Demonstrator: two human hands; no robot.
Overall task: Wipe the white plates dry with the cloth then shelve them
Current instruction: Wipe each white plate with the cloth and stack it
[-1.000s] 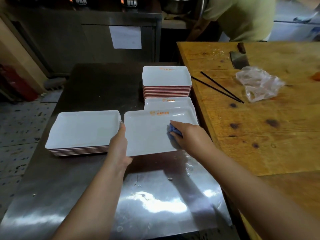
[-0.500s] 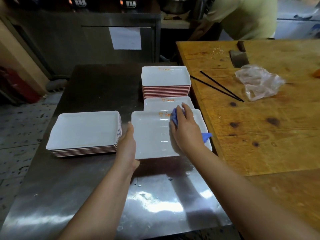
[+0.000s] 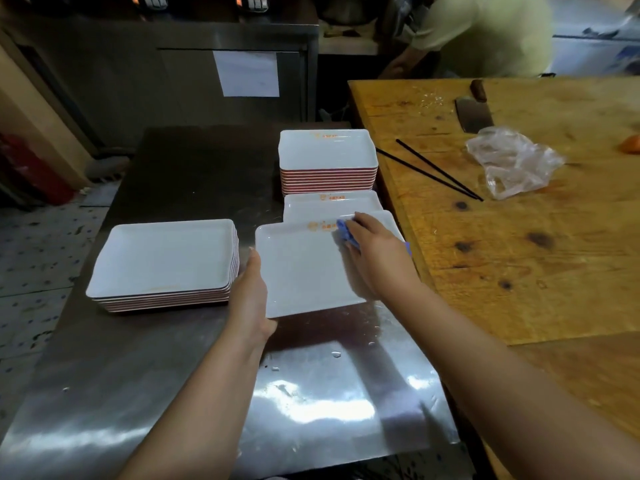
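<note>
A white rectangular plate (image 3: 304, 271) with an orange logo is held tilted above the steel table (image 3: 194, 393). My left hand (image 3: 252, 289) grips its left edge. My right hand (image 3: 377, 258) presses a blue cloth (image 3: 344, 233) on the plate's far right part, near the logo. Another white plate (image 3: 332, 204) lies just behind it. A tall stack of white plates (image 3: 327, 150) stands further back. A second stack of white plates (image 3: 166, 261) sits to the left.
A wooden worktop (image 3: 519, 254) borders the table on the right, with black chopsticks (image 3: 433, 171), a crumpled plastic bag (image 3: 512, 161) and a cleaver (image 3: 472, 114). A person in a pale green shirt (image 3: 485, 32) stands behind it. Water drops dot the table.
My right hand has slid the cloth from the plate's right middle up to the far edge by the logo. The plate shifted slightly right, away from the left stack.
</note>
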